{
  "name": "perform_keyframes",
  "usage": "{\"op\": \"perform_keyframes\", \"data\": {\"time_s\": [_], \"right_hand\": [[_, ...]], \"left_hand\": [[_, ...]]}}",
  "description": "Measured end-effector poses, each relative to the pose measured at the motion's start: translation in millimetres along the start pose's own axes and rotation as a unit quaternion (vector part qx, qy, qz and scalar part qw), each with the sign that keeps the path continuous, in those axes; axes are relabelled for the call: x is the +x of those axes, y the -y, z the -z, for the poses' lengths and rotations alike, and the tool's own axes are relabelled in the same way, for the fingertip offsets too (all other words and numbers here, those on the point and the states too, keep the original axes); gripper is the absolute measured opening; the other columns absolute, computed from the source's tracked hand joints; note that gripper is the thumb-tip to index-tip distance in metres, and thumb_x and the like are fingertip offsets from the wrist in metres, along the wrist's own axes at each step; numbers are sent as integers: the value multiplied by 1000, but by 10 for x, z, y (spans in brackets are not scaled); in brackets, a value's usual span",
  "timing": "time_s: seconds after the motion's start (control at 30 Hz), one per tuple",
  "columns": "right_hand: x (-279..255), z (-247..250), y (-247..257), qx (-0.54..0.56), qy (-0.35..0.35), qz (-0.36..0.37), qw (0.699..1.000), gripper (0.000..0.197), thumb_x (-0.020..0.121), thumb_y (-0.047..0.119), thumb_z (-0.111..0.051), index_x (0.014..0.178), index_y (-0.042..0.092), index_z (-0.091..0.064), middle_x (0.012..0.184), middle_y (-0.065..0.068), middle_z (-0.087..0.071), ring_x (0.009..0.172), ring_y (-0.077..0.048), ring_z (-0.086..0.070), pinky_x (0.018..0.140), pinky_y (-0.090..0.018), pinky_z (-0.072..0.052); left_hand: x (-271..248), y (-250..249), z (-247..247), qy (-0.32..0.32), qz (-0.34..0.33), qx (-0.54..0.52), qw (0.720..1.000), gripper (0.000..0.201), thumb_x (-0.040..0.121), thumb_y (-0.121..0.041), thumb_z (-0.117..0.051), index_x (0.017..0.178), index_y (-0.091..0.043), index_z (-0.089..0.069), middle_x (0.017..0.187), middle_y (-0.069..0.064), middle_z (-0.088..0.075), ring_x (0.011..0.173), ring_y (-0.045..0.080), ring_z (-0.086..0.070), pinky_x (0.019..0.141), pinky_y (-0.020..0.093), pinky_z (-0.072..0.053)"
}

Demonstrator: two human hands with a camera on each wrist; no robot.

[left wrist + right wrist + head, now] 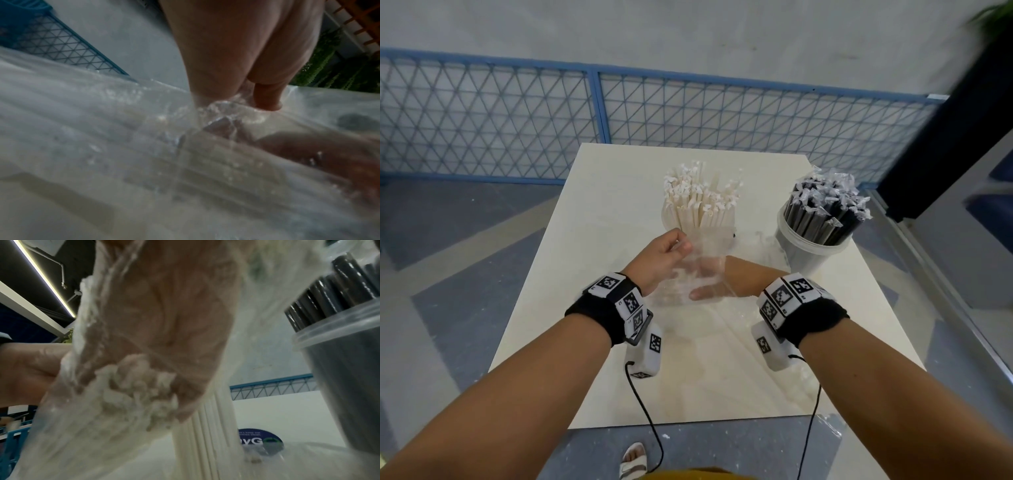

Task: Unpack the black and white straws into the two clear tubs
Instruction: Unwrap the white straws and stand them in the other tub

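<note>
White straws [698, 202] stand bunched upright at the table's middle; their tub is hard to make out. Black straws [822, 205] fill a clear tub [808, 250] at the right. In front of the white straws a clear plastic bag [698, 270] is held up. My left hand [664, 253] pinches its upper left edge, fingers [265, 97] pressed into the film. My right hand [719, 284] reaches across behind or inside the bag and shows through it [164, 321], fingers curled on bunched plastic. White straws [205, 426] stand just beyond it.
More clear film [791, 359] lies over the pale table [619, 342] toward its front right corner. A blue mesh fence [599, 102] runs behind the table. A sandalled foot [635, 460] shows below the near edge. The black-straw tub [339, 361] is close to my right wrist.
</note>
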State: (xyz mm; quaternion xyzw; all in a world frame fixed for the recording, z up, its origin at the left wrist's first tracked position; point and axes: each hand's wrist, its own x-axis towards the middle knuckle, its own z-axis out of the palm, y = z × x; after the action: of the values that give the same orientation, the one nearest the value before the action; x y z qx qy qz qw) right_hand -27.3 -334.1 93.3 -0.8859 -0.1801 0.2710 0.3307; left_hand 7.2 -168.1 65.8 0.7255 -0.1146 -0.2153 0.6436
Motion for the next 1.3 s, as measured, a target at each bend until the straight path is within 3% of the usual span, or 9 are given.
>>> {"op": "perform_keyframes", "data": {"time_s": [0.1, 0.23, 0.4, 0.5, 0.6, 0.7, 0.87, 1.07, 1.3], "right_hand": [[39, 1, 49, -100, 51, -58, 992, 64, 89, 23, -61, 143, 15, -27, 141, -5, -40, 130, -23, -40, 104, -28, -31], [82, -35, 8, -137, 43, -88, 986, 60, 88, 19, -61, 140, 10, -32, 139, -11, -42, 128, -28, -42, 104, -33, -32], [73, -64, -79, 26, -45, -57, 997, 28, 90, 22, -59, 116, 13, -58, 120, -7, -59, 105, -18, -56, 91, -28, -43], [61, 24, -78, -6, -63, -70, 996, 30, 89, 20, -61, 117, 10, -60, 114, -11, -63, 104, -25, -60, 92, -34, -48], [-42, 145, -87, 60, -92, -18, 994, 26, 88, 19, -63, 114, 16, -64, 77, 1, -67, 63, -6, -62, 59, -24, -53], [-167, 284, -42, 125, -116, -21, 985, 21, 89, 14, -62, 108, 15, -69, 50, 14, -54, 43, -1, -42, 43, -12, -36], [-400, 493, -130, 171, -148, -24, 974, 16, 87, 22, -65, 100, 17, -72, 47, 11, -39, 44, -6, -29, 43, -14, -34], [-296, 381, -165, 360, -292, 10, 886, 22, 88, 29, -60, 103, 15, -54, 64, 2, -50, 47, -11, -43, 36, -18, -31], [-143, 301, -145, 432, -403, -16, 807, 23, 75, 12, -73, 71, 23, -53, 62, 2, -48, 57, -12, -42, 42, -18, -31]], "left_hand": [[-4, 11, -78, 10, 2, -1, 1000, 22, 98, -18, -41, 75, -19, -43, 80, 5, -49, 69, 14, -48, 63, 28, -38], [-2, 31, -97, 19, 21, -17, 999, 23, 98, -18, -40, 76, -17, -42, 79, 9, -49, 64, 15, -47, 61, 27, -38], [-19, 7, 39, 35, 42, -3, 998, 20, 98, -27, -40, 80, -20, -44, 92, -2, -55, 80, 12, -54, 72, 30, -42], [-24, 58, 138, 54, 46, 62, 996, 24, 89, -42, -54, 87, -20, -45, 97, -3, -53, 91, 13, -53, 76, 31, -39], [-16, 116, 167, 89, 61, 203, 973, 69, 58, -49, -80, 107, -22, -41, 104, 0, -54, 92, 15, -52, 79, 30, -40], [-32, 160, 139, 107, 63, 281, 952, 88, 58, -32, -87, 130, -27, -35, 116, 0, -59, 104, 17, -57, 86, 26, -44], [-64, 183, 201, 111, 61, 288, 949, 52, 66, -20, -82, 112, -23, -57, 109, -2, -65, 101, 15, -61, 87, 23, -46], [-16, 77, 148, 122, 62, 270, 953, 25, 72, -15, -77, 92, -18, -62, 96, 20, -69, 78, 21, -64, 74, 25, -49], [10, 123, 71, 118, 69, 277, 951, 42, 70, -19, -79, 102, -26, -53, 98, -3, -62, 92, 16, -60, 83, 26, -47]]}}
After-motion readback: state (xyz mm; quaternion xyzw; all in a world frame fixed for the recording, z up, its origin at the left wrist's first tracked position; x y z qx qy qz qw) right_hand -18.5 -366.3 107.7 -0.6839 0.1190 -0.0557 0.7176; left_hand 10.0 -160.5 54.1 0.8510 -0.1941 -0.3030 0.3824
